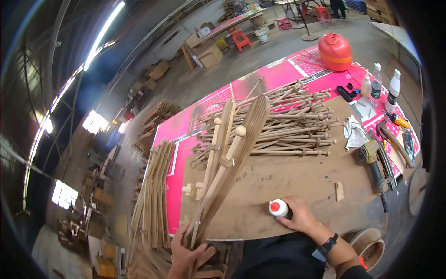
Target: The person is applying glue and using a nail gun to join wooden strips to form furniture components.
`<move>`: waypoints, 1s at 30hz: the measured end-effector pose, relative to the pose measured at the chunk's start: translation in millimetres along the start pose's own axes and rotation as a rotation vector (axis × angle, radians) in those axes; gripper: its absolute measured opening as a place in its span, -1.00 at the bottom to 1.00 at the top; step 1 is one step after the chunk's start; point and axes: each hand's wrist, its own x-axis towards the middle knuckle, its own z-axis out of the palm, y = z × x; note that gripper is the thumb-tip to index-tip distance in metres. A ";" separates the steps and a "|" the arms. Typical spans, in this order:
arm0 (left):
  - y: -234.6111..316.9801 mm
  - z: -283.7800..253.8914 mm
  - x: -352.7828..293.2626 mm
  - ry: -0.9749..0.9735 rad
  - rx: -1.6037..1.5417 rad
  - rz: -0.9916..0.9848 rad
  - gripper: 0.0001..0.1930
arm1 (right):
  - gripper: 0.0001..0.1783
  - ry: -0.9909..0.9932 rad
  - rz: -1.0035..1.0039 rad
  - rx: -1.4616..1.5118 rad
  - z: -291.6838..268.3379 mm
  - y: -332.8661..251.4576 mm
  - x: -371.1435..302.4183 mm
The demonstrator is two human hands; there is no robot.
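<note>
My left hand (pixel 185 247), at the table's near edge, is closed round the lower end of a wooden assembly. This piece has a long flat wooden slat (pixel 248 132) with a rounded top and a round rod (pixel 227 156) tipped by a ball knob. A second slat and knobbed rod stand just behind it; I cannot tell whether they are joined to it. On the brown board my right hand (pixel 301 215) wraps round a small white bottle (pixel 278 209) with a red cap. A small light wooden part (pixel 191 189) lies left of the rods.
Many knobbed wooden rods (pixel 288 125) are heaped across the brown board (pixel 297 186). Curved slats (pixel 155 200) are stacked at left. On the right lie a nail gun (pixel 371 160), a hammer (pixel 395 142), a rag (pixel 356 134) and bottles (pixel 394 88). A red container (pixel 335 52) stands far right.
</note>
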 end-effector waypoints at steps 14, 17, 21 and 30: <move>-41.5 -134.0 24.0 0.549 0.490 -0.100 -0.11 | -0.24 0.010 0.020 -0.118 9.6 12.3 -13.3; -53.6 -191.6 42.4 0.565 0.627 -0.077 -0.11 | -0.28 0.011 -0.012 -0.112 9.9 9.8 -10.1; -72.2 -238.1 84.1 0.572 0.653 -0.162 -0.09 | -0.25 -0.027 -0.002 -0.164 7.8 5.8 -9.6; -161.7 -275.5 185.0 0.494 0.742 -0.365 -0.03 | -0.15 0.035 0.094 -0.300 15.2 48.3 -39.8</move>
